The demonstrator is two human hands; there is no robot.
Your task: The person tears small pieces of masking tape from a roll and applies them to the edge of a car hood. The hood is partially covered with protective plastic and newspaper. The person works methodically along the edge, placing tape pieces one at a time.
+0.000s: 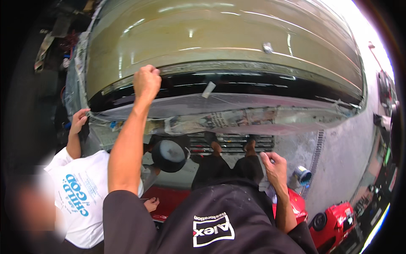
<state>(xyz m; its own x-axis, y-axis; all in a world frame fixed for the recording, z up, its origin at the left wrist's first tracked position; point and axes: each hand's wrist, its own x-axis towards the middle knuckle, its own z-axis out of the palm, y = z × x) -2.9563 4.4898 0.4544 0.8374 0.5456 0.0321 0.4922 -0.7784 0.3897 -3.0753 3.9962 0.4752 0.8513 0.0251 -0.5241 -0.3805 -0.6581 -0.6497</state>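
A car roof (190, 38) in glossy olive green curves across the top, with a glossy black strip (237, 86) below its trim channel. My left hand (147, 82) is closed at the channel's left part, fingertips pinched at its edge; anything between them is hidden. Clear plastic film (296, 112) and newspaper (220, 118) hang below the black strip. A small pale strip of tape (208, 89) sticks across its lower edge. Away from the car, by my right side, my right hand (275, 167) is closed around something small I cannot make out. A crumpled silvery scrap (267, 47) lies on the roof.
At left a co-worker in a white T-shirt (86, 190) has one hand (78, 120) at the film's edge. A round black object (170, 155) stands between us. At right are a tin (301, 174), red car-like items (338, 222) and a floor drain (315, 156).
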